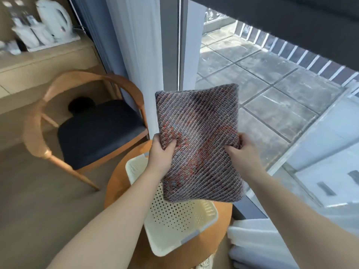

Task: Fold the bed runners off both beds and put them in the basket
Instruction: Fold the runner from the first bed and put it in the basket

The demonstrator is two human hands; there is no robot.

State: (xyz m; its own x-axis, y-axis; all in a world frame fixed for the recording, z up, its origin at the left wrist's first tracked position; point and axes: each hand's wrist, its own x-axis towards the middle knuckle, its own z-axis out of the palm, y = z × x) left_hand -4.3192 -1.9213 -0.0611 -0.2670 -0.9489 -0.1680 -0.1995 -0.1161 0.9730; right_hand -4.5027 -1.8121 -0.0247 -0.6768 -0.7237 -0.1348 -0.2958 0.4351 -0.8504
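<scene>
The folded bed runner (198, 140), a thick woven rectangle in grey with orange-red patches, is held in the air directly above the basket (174, 220). The left hand (162, 152) grips the runner's left edge, thumb pressed on top and fingers wrapped beneath. The right hand (241, 150) clamps the right edge, fingers curled around the fold. The basket, cream plastic with perforated walls, sits on a round wooden side table (120, 183), and the runner covers its far part without visibly touching it. Left of the basket stands a wooden chair (93, 125) with a dark blue seat. Beyond the chair, a white kettle (55, 19) rests on a shelf. Right of the basket, a glass window (272, 90) looks onto a tiled terrace.
</scene>
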